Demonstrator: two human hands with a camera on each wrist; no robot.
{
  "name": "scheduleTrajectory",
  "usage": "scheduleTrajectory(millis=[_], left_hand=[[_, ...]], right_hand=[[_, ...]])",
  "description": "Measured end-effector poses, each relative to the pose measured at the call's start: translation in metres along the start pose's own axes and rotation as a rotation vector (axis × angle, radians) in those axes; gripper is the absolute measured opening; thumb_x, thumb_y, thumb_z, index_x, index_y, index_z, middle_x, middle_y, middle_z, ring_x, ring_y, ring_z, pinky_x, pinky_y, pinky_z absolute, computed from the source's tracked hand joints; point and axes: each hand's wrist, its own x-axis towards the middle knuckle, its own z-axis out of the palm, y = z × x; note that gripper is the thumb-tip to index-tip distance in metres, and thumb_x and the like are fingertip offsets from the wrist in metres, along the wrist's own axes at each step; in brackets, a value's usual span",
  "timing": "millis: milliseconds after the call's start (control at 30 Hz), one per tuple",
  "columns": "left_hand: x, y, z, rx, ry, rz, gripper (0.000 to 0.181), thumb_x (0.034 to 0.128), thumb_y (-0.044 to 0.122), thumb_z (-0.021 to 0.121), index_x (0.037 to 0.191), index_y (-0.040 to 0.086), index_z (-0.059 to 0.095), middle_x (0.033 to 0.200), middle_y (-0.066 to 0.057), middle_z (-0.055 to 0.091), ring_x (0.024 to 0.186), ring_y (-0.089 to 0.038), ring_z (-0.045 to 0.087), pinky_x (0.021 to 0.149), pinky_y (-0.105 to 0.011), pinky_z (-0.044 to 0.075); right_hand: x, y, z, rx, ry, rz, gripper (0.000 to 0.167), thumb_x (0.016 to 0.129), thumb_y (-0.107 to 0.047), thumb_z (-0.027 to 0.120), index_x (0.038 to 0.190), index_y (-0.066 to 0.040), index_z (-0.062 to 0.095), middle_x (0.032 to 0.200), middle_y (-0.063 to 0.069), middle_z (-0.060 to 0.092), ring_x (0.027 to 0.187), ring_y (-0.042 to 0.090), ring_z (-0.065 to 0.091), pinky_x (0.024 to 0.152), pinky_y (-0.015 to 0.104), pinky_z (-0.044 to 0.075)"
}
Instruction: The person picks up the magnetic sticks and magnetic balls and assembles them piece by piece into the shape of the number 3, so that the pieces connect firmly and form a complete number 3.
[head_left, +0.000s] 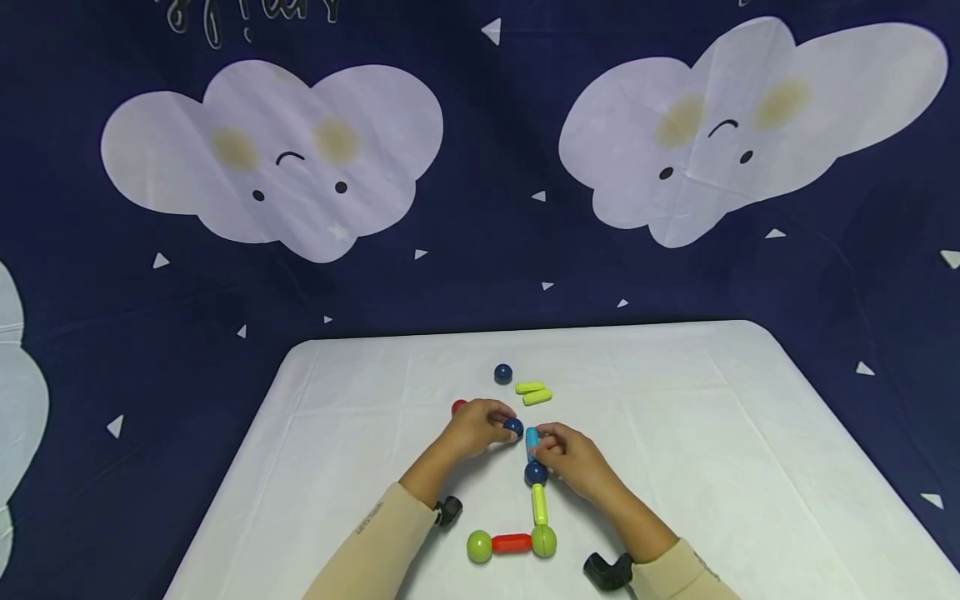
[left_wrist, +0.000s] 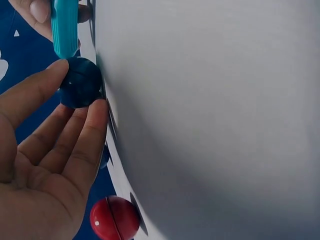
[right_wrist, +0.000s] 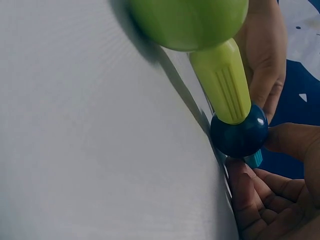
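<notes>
The left hand (head_left: 477, 428) pinches a dark blue ball (head_left: 513, 428) between thumb and fingertips; in the left wrist view that ball (left_wrist: 80, 83) is at the tip of a light blue stick (left_wrist: 65, 27). The right hand (head_left: 576, 460) holds the light blue stick (head_left: 532, 443), whose near end meets a second dark blue ball (head_left: 536, 473). From there a yellow-green stick (head_left: 539, 505) runs to a green ball (head_left: 543, 541), and a red stick (head_left: 512, 543) joins it to another green ball (head_left: 480, 547). Whether the held ball touches the stick I cannot tell.
Beyond the hands on the white table (head_left: 675, 400) lie a loose dark blue ball (head_left: 503, 374) and two yellow-green sticks (head_left: 529, 387). A red ball (left_wrist: 115, 218) rests beside the left hand. A dark blue cloth with clouds (head_left: 495, 275) hangs behind the table.
</notes>
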Motion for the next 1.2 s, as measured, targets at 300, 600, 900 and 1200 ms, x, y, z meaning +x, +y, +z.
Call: scheduleTrajectory(millis=[300,600,900,1200], left_hand=[[0.006,0.004,0.004,-0.023,0.014,0.000,0.025,0.0842,0.016,0.082,0.107,0.013,0.073,0.097,0.000,0.073,0.089,-0.012,0.065,0.082,-0.034,0.054],[0.010,0.010,0.005,-0.022,0.003,-0.009,0.024,0.0853,0.017,0.081,0.108,0.012,0.074,0.097,-0.001,0.075,0.088,-0.014,0.065,0.083,-0.036,0.054],[0.015,0.010,0.012,-0.047,-0.004,0.017,0.028,0.0874,0.022,0.079,0.114,0.012,0.075,0.101,-0.003,0.076,0.092,-0.015,0.067,0.084,-0.035,0.055],[0.018,0.010,0.016,-0.035,0.003,0.024,0.027,0.0882,0.023,0.078,0.114,0.015,0.076,0.104,-0.002,0.076,0.096,-0.016,0.066,0.087,-0.037,0.054]], right_hand=[[-0.001,0.001,0.001,0.015,0.004,0.003,0.038,0.092,-0.018,0.073,0.126,-0.004,0.064,0.090,0.000,0.069,0.073,0.010,0.059,0.059,0.023,0.050],[-0.001,0.001,0.000,0.007,0.004,0.004,0.037,0.092,-0.018,0.074,0.125,-0.004,0.065,0.089,0.000,0.068,0.073,0.010,0.059,0.059,0.023,0.050],[-0.001,0.000,-0.001,0.003,-0.007,-0.001,0.035,0.091,-0.019,0.075,0.121,-0.004,0.067,0.090,0.000,0.070,0.075,0.010,0.060,0.061,0.023,0.051],[-0.002,0.001,-0.001,0.020,-0.003,0.009,0.029,0.090,-0.016,0.074,0.116,-0.006,0.067,0.088,0.000,0.069,0.075,0.011,0.061,0.061,0.022,0.051]])
